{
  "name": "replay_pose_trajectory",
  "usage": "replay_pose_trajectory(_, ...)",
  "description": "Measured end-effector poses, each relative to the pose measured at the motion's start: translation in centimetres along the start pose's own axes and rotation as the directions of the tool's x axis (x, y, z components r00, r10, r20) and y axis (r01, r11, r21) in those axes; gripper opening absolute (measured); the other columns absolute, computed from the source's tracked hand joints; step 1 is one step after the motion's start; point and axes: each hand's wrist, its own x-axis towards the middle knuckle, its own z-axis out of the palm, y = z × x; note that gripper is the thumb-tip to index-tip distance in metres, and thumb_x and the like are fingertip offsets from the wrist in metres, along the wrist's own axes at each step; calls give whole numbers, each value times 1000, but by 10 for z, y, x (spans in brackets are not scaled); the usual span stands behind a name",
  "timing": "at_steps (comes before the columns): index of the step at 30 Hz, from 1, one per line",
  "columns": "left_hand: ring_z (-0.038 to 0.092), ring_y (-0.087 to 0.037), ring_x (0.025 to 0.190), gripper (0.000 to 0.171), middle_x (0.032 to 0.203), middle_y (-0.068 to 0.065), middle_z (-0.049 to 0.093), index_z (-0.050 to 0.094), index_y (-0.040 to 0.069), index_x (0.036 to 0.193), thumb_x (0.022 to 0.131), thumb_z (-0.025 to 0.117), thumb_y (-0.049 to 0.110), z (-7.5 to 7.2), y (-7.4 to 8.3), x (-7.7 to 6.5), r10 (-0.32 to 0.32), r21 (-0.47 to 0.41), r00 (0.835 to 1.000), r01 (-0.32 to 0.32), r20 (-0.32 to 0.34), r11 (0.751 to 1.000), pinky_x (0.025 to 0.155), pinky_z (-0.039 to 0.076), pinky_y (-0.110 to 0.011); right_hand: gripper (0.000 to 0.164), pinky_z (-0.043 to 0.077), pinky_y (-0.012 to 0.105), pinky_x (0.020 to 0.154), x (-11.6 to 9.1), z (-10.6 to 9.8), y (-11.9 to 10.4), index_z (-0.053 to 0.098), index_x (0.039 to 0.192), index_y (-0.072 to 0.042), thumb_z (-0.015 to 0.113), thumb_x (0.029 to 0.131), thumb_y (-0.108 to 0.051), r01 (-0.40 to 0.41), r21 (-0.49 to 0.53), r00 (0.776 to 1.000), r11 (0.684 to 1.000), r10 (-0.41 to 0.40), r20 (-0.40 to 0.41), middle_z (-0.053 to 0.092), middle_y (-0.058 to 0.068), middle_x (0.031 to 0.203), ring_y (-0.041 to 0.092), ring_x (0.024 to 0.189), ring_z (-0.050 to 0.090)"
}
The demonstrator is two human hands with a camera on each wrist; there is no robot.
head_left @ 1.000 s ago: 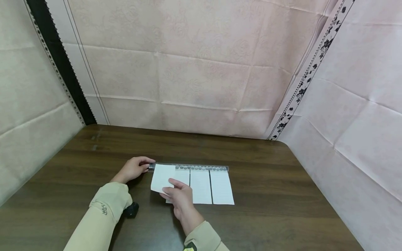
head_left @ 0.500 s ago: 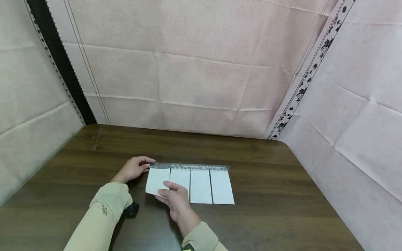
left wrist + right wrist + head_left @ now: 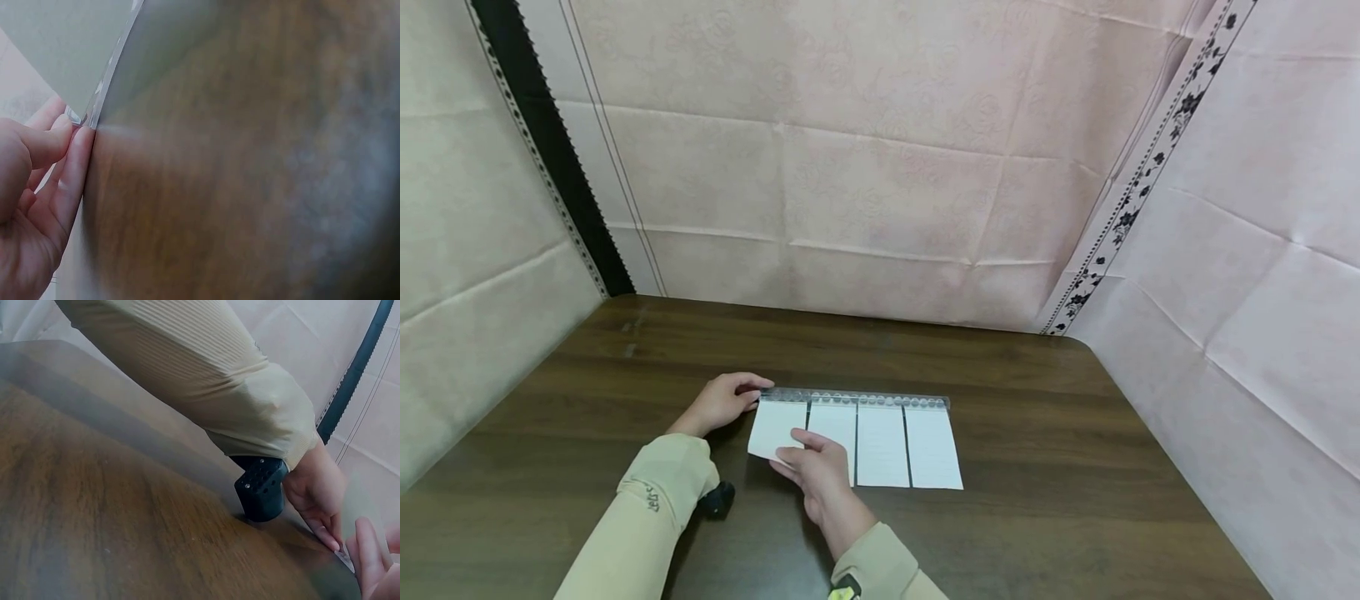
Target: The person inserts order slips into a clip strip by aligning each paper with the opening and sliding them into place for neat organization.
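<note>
A clear plastic strip lies crosswise on the table, with several white paper cards in a row along its near edge. My left hand pinches the strip's left end; in the left wrist view, thumb and fingers of the left hand meet at the corner of the strip. At the leftmost card, my right hand pinches the lower right part between thumb and fingers. The card's top edge is at the strip, and its near edge is raised. In the right wrist view the right hand is partly cut off.
The brown wooden table has pale cloth walls at the back and both sides. A black wrist camera sits under the left cuff, and a black and yellow device is at the right cuff.
My right hand has moved left with the leftmost card, and its top has come down from over the strip to line up with the strip's near edge. The left hand stays put.
</note>
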Motion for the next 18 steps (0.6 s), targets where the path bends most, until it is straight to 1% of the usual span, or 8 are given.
replay_pose_trajectory(5, 59, -21, 91, 24, 118, -21, 57, 65, 2, 114, 94, 52, 0, 1, -1, 1, 2, -1, 1000, -2, -4, 1000, 75, 53, -30, 37, 55, 34, 71, 3, 0, 2, 58, 114, 12, 64, 77, 14, 7, -21, 1000, 1000, -7, -7, 52, 21, 109, 25, 79, 65)
replay_pose_trajectory(10, 61, -19, 89, 24, 119, -21, 57, 65, 2, 113, 93, 52, 0, 1, -3, 2, 7, -2, 1000, -7, -8, 1000, 73, 53, -28, 39, 55, 34, 71, 6, 0, 5, 57, 115, 12, 64, 77, 14, 19, -35, 1000, 999, -20, -11, 45, 28, 122, 26, 82, 64)
replay_pose_trajectory(14, 60, -17, 86, 24, 118, -21, 57, 65, 2, 113, 93, 52, 0, 1, -3, 2, -4, -2, 1000, 3, -12, 1000, 72, 53, -28, 39, 55, 34, 70, 9, 0, 4, 57, 116, 11, 63, 77, 14, 35, -46, 999, 998, -36, -15, 39, 32, 130, 26, 84, 64)
replay_pose_trajectory(18, 60, -18, 86, 24, 118, -21, 57, 65, 2, 113, 93, 52, 0, 1, -1, 1, -18, -2, 1000, 18, -16, 1000, 72, 53, -29, 39, 55, 33, 69, 11, 1, 3, 58, 116, 10, 63, 77, 15, 26, -55, 1000, 998, -27, -17, 41, 30, 129, 26, 83, 65)
